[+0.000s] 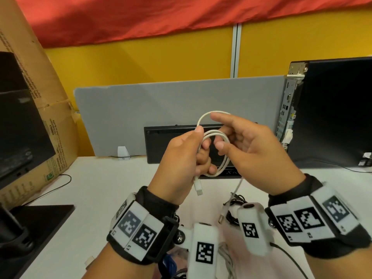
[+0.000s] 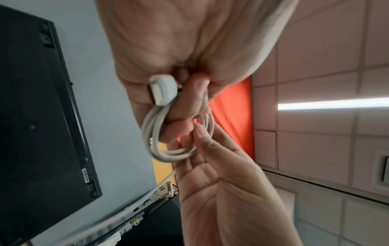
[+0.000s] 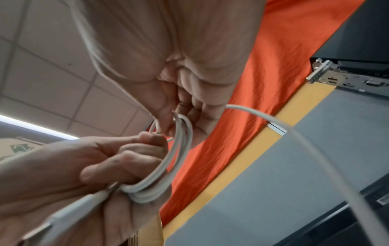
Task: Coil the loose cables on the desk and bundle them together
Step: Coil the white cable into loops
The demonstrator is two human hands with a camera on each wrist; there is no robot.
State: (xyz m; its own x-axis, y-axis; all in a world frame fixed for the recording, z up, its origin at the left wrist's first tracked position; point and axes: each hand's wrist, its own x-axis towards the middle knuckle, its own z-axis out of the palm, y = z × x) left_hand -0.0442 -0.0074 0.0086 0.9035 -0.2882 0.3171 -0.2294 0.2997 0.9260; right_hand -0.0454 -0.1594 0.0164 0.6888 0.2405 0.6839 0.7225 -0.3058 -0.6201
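Observation:
A white cable (image 1: 225,156) is wound into several small loops held above the desk. My left hand (image 1: 187,154) grips one side of the coil in its curled fingers, and the white plug (image 1: 198,188) hangs just below that fist. My right hand (image 1: 251,146) faces it, with thumb and fingers on the newest loop at the coil's top and right side. The loose tail (image 1: 238,186) drops to a metal plug (image 1: 221,218) near the desk. The left wrist view shows the coil (image 2: 151,133) and plug (image 2: 163,89). In the right wrist view, the coil (image 3: 179,149) sits between both hands.
A tangle of black cables (image 1: 236,200) lies on the white desk (image 1: 100,188) under my hands, and a blue cable (image 1: 171,264) shows at the bottom edge. A black keyboard (image 1: 161,141) leans on the grey divider. A computer tower (image 1: 332,109) stands right, a cardboard box (image 1: 40,97) left.

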